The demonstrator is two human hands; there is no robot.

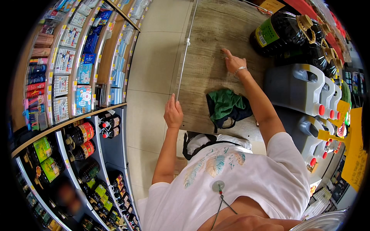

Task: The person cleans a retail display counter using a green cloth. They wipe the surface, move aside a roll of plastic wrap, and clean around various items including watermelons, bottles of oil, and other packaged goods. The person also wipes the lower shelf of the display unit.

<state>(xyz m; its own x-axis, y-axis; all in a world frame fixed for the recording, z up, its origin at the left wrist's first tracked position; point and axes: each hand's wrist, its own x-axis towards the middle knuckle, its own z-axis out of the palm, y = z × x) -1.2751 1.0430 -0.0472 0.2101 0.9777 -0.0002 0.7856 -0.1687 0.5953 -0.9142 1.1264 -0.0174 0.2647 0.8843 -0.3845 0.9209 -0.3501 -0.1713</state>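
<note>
A wood-grain board or tabletop (214, 72) lies before me, with a clear price-strip rail (185, 55) along its left edge. My left hand (174, 114), fingers together and extended, is at that edge near the rail's lower end; it grips nothing visible. Over the upper middle of the surface is my right hand (234, 62), index finger pointing out, a silver bracelet (240, 69) on the wrist. Whether the fingertip touches the wood I cannot tell. A crumpled green and black cloth (227, 105) lies near the front edge, left of my right forearm.
Big dark bottles with tan caps (266, 36) and grey jugs with red caps (292, 86) stand along the right. Shelves of boxed stationery (65, 60) and bottles (86, 132) line the left, across a tiled floor aisle (149, 69). Yellow signs (354, 150) hang at right.
</note>
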